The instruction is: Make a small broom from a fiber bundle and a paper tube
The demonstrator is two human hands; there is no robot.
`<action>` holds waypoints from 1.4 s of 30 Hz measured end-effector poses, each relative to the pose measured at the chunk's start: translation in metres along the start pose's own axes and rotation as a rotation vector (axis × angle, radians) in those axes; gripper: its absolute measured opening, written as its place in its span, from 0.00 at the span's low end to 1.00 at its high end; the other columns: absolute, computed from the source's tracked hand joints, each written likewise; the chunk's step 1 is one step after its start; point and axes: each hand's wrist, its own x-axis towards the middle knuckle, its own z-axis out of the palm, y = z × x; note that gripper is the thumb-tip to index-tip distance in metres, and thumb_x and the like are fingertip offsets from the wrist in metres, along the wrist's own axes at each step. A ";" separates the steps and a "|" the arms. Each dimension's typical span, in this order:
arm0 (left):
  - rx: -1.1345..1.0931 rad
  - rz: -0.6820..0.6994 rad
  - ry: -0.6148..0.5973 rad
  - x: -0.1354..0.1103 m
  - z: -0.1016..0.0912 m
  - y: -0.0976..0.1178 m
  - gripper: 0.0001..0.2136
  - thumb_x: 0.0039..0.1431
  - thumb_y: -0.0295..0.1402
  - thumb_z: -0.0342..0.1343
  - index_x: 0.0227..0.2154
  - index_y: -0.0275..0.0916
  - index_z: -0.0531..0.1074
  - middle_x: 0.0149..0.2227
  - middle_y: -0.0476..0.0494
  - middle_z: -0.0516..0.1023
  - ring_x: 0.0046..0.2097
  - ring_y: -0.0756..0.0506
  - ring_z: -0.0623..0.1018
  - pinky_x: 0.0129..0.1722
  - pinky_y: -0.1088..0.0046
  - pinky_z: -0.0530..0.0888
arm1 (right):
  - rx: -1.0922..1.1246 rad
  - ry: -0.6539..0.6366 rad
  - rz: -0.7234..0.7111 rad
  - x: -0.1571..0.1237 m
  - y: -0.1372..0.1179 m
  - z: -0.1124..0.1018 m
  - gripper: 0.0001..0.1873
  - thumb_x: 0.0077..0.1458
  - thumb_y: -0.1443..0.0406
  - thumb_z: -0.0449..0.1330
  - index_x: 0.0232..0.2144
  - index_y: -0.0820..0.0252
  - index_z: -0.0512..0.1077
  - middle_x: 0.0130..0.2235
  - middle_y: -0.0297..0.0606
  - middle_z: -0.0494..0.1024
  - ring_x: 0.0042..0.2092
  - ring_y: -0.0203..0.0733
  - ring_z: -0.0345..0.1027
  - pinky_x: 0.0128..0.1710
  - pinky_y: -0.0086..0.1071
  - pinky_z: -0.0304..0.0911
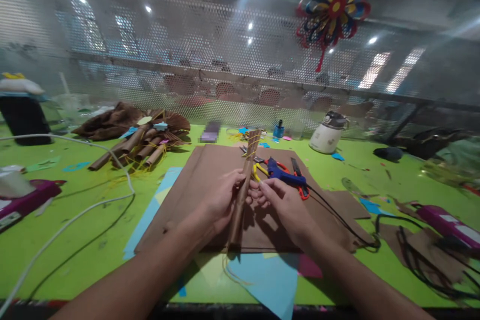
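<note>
The brown paper roll (243, 195) is held tilted over the brown paper stack (204, 170), yellow thread (253, 147) wound about its far end. Your left hand (224, 195) grips the roll, fingers wrapped around it. Your right hand (285, 202) sits just beside it, fingers half curled; whether they pinch thread cannot be told. Step in hand, as judged: working thread along the roll. Next move calls for a firm left hold and a free thread path.

Room is tight to your right: pliers (258, 170) and a glue gun (288, 178) lie near the roll. Wider room lies left, as far as the white cord (132, 190). The stack's near edge stops short of the desk (210, 292) edge.
</note>
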 end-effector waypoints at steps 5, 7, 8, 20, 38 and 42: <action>-0.042 0.066 0.110 0.001 -0.001 0.000 0.03 0.56 0.23 0.49 0.29 0.34 0.67 0.27 0.44 0.75 0.26 0.51 0.75 0.29 0.74 0.75 | -0.159 -0.167 -0.005 -0.008 0.004 0.008 0.20 0.53 0.51 0.57 0.25 0.63 0.70 0.23 0.33 0.69 0.25 0.34 0.62 0.25 0.28 0.60; -0.073 0.074 0.134 0.001 -0.001 0.000 0.03 0.56 0.23 0.50 0.32 0.35 0.66 0.29 0.43 0.75 0.29 0.49 0.77 0.32 0.71 0.76 | -0.164 -0.252 0.005 -0.009 0.006 0.010 0.20 0.54 0.51 0.57 0.26 0.63 0.69 0.24 0.34 0.70 0.25 0.34 0.63 0.26 0.29 0.60; -0.082 0.076 0.144 0.001 -0.001 0.000 0.03 0.57 0.23 0.50 0.34 0.35 0.66 0.29 0.42 0.75 0.30 0.48 0.77 0.32 0.71 0.77 | -0.165 -0.277 0.009 -0.010 0.007 0.011 0.19 0.54 0.52 0.57 0.26 0.63 0.68 0.24 0.34 0.69 0.25 0.34 0.63 0.26 0.29 0.60; -0.126 0.109 0.209 0.004 -0.003 -0.004 0.11 0.56 0.21 0.53 0.42 0.36 0.63 0.29 0.43 0.74 0.32 0.46 0.79 0.35 0.70 0.77 | -0.113 -0.267 0.111 -0.015 0.017 0.020 0.13 0.48 0.59 0.62 0.31 0.63 0.67 0.22 0.31 0.68 0.22 0.31 0.58 0.19 0.25 0.53; -0.062 0.023 0.091 0.005 -0.009 -0.005 0.05 0.53 0.30 0.59 0.30 0.35 0.71 0.27 0.45 0.74 0.26 0.51 0.72 0.27 0.76 0.71 | -0.087 -0.284 0.042 -0.010 0.014 0.009 0.05 0.54 0.64 0.56 0.31 0.62 0.66 0.25 0.30 0.64 0.25 0.31 0.59 0.24 0.25 0.58; -0.066 0.019 0.080 0.005 -0.009 -0.004 0.04 0.52 0.28 0.60 0.31 0.34 0.72 0.26 0.47 0.74 0.28 0.52 0.73 0.28 0.78 0.71 | -0.057 -0.281 0.059 -0.011 0.012 0.010 0.05 0.54 0.65 0.55 0.29 0.62 0.64 0.23 0.27 0.62 0.23 0.30 0.57 0.22 0.24 0.56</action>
